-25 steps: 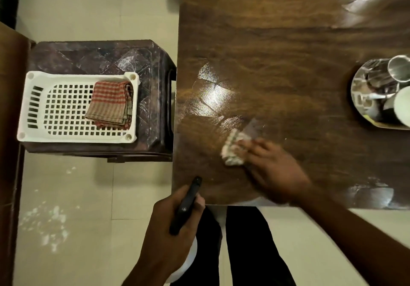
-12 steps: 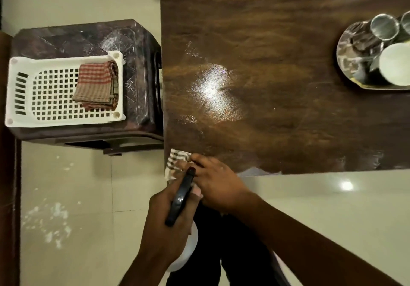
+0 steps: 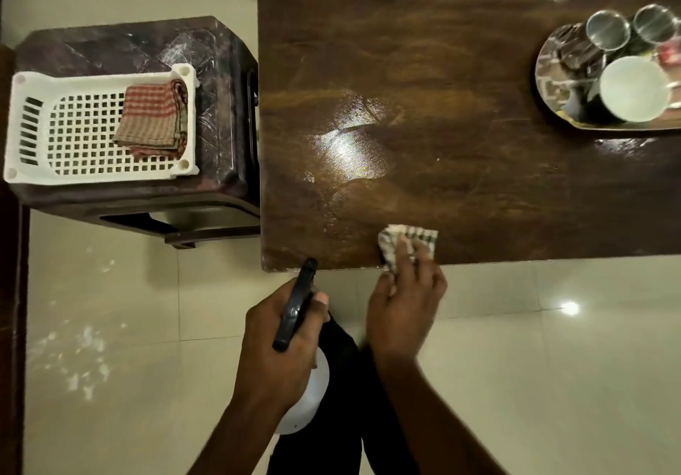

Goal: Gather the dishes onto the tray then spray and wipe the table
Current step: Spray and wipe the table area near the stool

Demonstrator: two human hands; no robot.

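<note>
Table (image 3: 460, 88) wet-shiny, cloth (image 3: 409, 242) at near edge.

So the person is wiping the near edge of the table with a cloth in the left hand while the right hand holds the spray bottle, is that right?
Not quite: the hands are swapped. The head view shows the right hand pressing the cloth on the table edge, and the left hand holding the spray bottle.
</note>
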